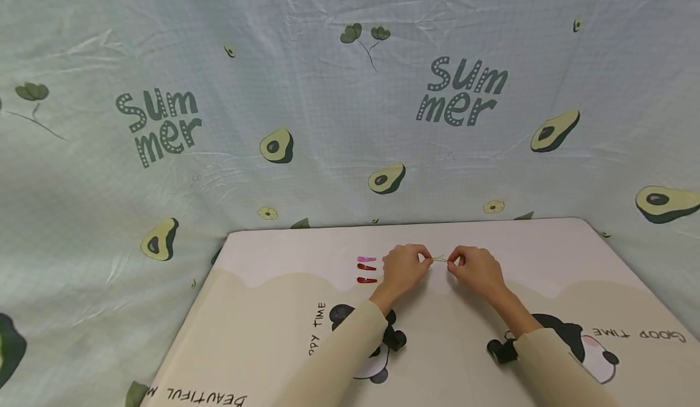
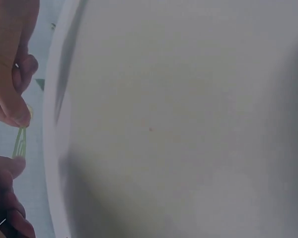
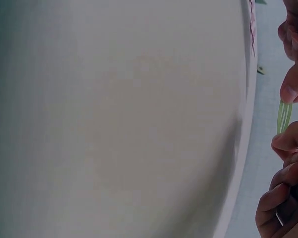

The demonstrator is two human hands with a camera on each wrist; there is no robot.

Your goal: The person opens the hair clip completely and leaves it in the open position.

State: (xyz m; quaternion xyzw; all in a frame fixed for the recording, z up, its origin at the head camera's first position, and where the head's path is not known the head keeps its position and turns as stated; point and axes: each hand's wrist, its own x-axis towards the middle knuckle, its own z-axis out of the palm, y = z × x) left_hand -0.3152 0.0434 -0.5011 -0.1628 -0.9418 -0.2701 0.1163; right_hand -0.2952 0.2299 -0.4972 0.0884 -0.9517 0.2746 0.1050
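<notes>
A slim light-green snap hair clip (image 1: 440,259) is stretched between my two hands above the far part of the table. My left hand (image 1: 401,267) pinches one end of it between thumb and finger. The opposite end is pinched by my right hand (image 1: 477,268). Close up in the right wrist view, the hair clip (image 3: 284,118) shows thin arms with narrow gaps, its ends hidden under the fingertips. Just left of my left hand lie a pink hair clip (image 1: 366,259) and two red hair clips (image 1: 367,280), in a short column.
The table (image 1: 262,310) has a pale cover printed with cartoon figures and lettering. Behind it hangs a light curtain (image 1: 328,91) with avocado and "summer" prints. A black wrist device (image 1: 395,338) sits by the left forearm, and another black device (image 1: 502,351) by the right.
</notes>
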